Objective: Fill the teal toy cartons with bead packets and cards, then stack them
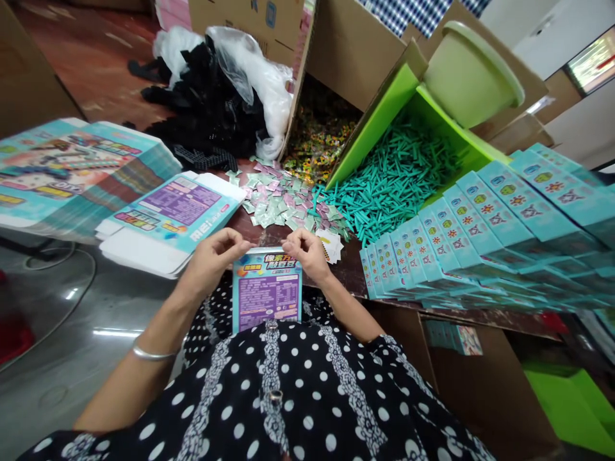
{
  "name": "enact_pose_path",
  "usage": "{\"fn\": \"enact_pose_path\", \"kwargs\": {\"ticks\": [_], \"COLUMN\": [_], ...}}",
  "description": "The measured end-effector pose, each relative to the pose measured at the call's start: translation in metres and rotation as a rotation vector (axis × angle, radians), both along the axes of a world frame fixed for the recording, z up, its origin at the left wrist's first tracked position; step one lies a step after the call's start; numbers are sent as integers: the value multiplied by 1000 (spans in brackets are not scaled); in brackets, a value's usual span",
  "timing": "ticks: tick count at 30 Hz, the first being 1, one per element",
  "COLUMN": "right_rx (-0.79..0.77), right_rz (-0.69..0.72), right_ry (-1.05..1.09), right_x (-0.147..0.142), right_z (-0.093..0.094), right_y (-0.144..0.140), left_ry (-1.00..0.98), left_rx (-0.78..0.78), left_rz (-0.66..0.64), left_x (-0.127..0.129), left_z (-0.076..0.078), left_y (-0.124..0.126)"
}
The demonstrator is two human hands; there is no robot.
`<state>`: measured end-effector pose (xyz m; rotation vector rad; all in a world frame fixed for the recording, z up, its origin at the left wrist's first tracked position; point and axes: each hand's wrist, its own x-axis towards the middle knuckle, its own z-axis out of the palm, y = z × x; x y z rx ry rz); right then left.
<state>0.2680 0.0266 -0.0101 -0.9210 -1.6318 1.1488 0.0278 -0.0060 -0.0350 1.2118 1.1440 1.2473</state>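
Small printed box [267, 288] upright against the body, top corners pinched by left hand [214, 256] and right hand [307, 253], flat box blanks [168, 218] just left, sachet pile [283, 198] beyond

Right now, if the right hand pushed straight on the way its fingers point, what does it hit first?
The right hand grips the top edge of the purple-and-blue box, fingers pointing left toward the left hand. Straight on, it would probably meet the left hand's fingertips first; depth is hard to judge.

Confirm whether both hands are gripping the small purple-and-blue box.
Yes: the left hand and right hand pinch the box at its top corners.
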Motion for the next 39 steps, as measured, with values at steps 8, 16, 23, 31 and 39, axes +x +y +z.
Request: {"fn": "enact_pose_path", "kwargs": {"ticks": [8, 16, 23, 31, 39], "right_rx": [-90, -109, 57, 254, 543], "right_rz": [459, 431, 451, 252, 216], "right_ry": [-373, -414, -469, -631, -655], "right_x": [8, 9, 24, 38, 61], "right_z": [47, 47, 36, 25, 126], "right_y": [14, 21, -7, -31, -9], "left_ry": [164, 14, 10, -9, 16], "left_rx": [28, -8, 109, 1, 154], "left_rz": [-48, 119, -125, -70, 50], "left_x": [-11, 3, -8, 15, 10], "left_z": [26, 14, 0, -12, 30], "left_y": [-7, -8, -33, -36, 15]}}
